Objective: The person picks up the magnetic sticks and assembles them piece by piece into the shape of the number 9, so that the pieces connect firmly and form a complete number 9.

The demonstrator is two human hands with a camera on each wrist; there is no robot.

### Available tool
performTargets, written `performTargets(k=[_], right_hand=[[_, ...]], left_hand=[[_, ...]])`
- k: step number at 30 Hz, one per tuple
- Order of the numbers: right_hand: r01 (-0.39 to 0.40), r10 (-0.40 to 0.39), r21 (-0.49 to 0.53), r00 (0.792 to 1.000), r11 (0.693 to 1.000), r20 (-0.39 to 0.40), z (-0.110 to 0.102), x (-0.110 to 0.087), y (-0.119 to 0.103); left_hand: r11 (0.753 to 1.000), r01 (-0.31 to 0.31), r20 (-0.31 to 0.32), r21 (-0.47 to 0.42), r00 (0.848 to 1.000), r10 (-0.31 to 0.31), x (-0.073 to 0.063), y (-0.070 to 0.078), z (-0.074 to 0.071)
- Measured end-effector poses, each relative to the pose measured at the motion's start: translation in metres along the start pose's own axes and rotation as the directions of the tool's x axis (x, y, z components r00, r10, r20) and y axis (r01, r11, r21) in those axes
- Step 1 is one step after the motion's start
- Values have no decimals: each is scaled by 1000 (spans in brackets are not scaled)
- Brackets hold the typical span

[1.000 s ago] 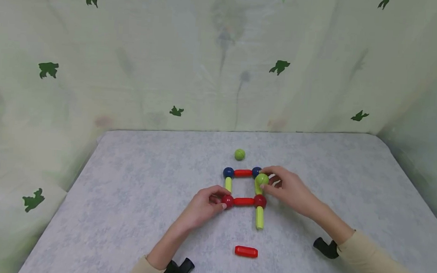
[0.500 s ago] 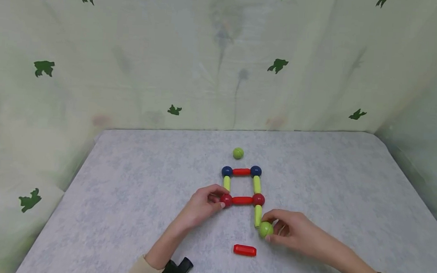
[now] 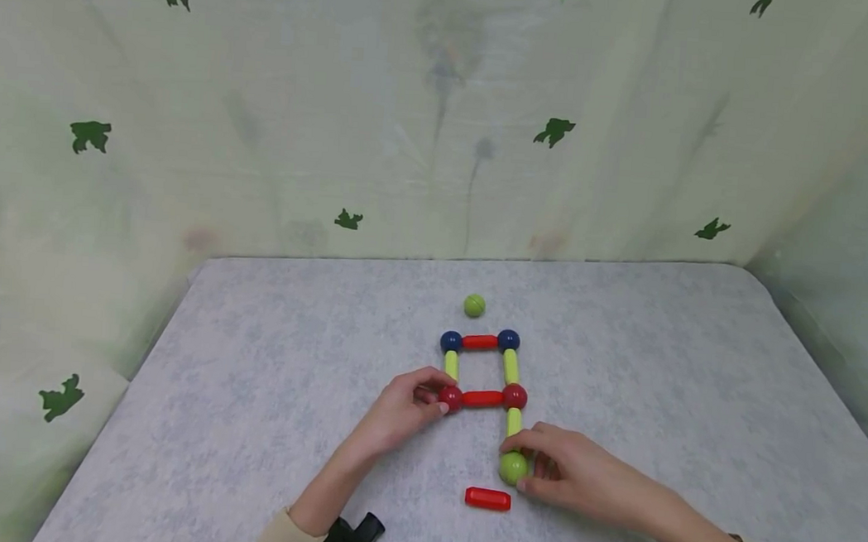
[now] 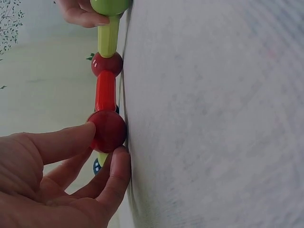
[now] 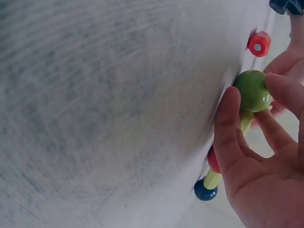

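My left hand (image 3: 405, 406) pinches a red ball (image 4: 109, 132) at the near left corner of a square built from magnetic rods and balls. Two blue balls, such as the far right one (image 3: 508, 340), form the far corners, and another red ball (image 3: 515, 396) is the near right corner. Red rods (image 3: 482, 399) run across and yellow-green rods (image 3: 511, 367) along the sides. A further yellow-green rod (image 4: 108, 37) extends toward me from the near right corner. At its near end my right hand (image 3: 574, 470) holds a green ball (image 5: 253, 91) between thumb and fingers.
A loose red rod (image 3: 488, 499) lies just in front of the held green ball. Behind the square sits another green ball (image 3: 474, 305). The grey table (image 3: 289, 320) meets a pale curtain (image 3: 278, 129) at the back.
My right hand has brought the green ball from the square's right side toward me, then left to the end of the protruding yellow-green rod. My left hand stays on the red ball.
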State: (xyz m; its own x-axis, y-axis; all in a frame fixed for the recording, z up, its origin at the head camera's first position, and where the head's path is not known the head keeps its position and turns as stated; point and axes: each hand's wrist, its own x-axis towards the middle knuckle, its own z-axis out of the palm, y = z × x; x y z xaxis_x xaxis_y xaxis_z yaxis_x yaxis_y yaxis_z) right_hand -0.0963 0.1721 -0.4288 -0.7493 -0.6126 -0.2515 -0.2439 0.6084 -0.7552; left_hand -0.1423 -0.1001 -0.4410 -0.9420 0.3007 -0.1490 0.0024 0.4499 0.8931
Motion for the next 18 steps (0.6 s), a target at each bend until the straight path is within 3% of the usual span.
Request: performTargets(k=[18], right_hand=[[9,-15,141,999,990,44,-2,-2,10]], left_hand=[[1000,1,-4,-16,1000,-1,-1,2,0]])
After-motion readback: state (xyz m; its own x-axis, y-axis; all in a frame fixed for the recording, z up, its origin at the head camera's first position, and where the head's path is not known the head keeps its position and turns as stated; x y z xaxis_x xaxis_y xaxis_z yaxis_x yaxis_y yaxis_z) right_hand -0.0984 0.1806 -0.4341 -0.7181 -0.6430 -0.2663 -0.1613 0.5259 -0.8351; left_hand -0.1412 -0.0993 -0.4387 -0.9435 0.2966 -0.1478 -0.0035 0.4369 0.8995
